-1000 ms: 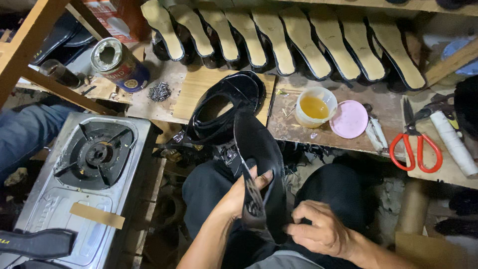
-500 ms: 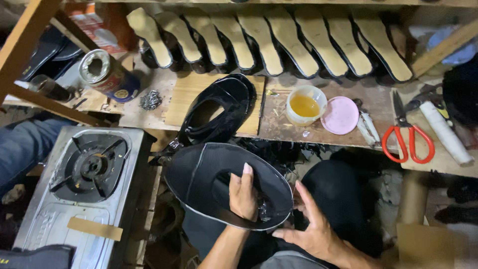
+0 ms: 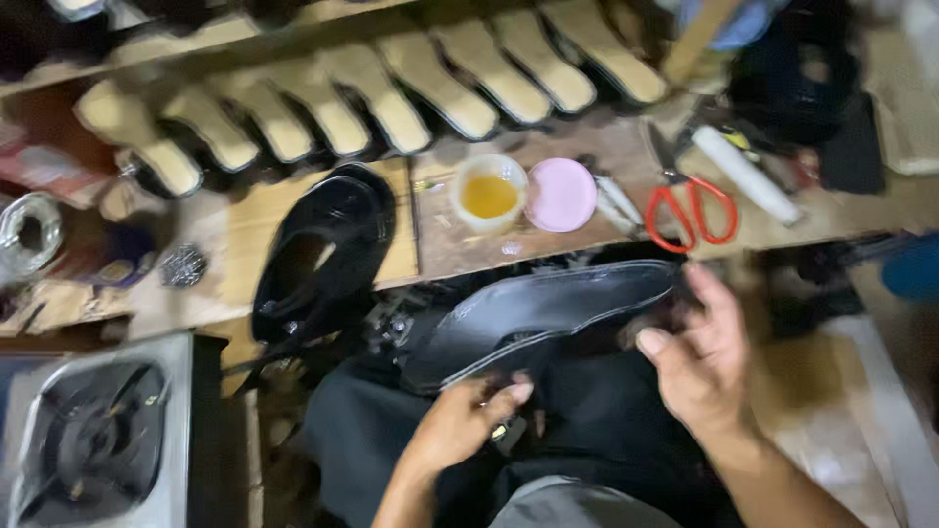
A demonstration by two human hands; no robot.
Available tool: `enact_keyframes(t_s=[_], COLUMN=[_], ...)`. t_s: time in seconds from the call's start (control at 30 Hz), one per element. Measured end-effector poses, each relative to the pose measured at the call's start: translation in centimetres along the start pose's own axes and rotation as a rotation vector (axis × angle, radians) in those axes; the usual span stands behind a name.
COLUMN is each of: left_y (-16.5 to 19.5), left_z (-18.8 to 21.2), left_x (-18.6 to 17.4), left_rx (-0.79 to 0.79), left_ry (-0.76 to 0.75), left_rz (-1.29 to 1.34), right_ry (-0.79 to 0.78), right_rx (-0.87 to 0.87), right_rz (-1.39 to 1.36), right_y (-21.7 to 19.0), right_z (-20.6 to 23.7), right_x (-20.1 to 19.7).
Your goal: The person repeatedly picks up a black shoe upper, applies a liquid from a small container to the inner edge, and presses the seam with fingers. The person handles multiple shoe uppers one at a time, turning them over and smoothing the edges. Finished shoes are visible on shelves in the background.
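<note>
Over my lap I hold a black leather shoe upper (image 3: 548, 318), lying almost flat and stretched left to right. My left hand (image 3: 468, 422) pinches its near left edge from below. At the upper's right end, my right hand (image 3: 696, 362) grips it with the thumb on top. A stack of more black shoe uppers (image 3: 328, 249) rests on the wooden bench (image 3: 450, 244) just beyond. The view is motion-blurred.
A cup of yellow glue (image 3: 489, 194) and a pink lid (image 3: 560, 194) sit on the bench, with red-handled scissors (image 3: 690, 207) and a white tube (image 3: 746, 174) to the right. Several tan insoles (image 3: 391, 103) line the back. A gas stove (image 3: 93, 440) stands at lower left.
The black upper has turned from upright to nearly flat and shifted right. My right hand has moved up to its right end. The camera view has swung left and blurred.
</note>
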State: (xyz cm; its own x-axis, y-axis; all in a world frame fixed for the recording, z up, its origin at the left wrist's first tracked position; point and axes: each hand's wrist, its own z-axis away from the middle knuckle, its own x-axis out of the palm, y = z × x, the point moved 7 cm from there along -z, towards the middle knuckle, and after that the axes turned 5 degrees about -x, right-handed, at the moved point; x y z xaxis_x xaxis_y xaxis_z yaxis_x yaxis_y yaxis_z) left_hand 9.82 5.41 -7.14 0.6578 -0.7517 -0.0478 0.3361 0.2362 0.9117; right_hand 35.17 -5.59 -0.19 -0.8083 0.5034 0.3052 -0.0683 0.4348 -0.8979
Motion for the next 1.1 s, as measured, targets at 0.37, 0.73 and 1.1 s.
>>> enact_keyframes(t_s=[0.37,0.73,1.1], left_y=[1.9,5.7,3.3], left_z=[-2.7,-7.5,-8.4], left_x=[-6.4,-10.0,-10.0], left_rx=[0.145,0.175,0.270], left_ry=[0.315,0.474,0.505], left_rz=[0.072,-0.182,-0.186], right_ry=[0.353,0.632,0.852], right_rx=[-0.144,0.551,0.854], right_rz=[0.719,0.965,0.585], right_y=[-11.3,4.3,10.8], right_z=[2.9,5.5,2.8], right_x=[-15.2,-25.2,-26.9])
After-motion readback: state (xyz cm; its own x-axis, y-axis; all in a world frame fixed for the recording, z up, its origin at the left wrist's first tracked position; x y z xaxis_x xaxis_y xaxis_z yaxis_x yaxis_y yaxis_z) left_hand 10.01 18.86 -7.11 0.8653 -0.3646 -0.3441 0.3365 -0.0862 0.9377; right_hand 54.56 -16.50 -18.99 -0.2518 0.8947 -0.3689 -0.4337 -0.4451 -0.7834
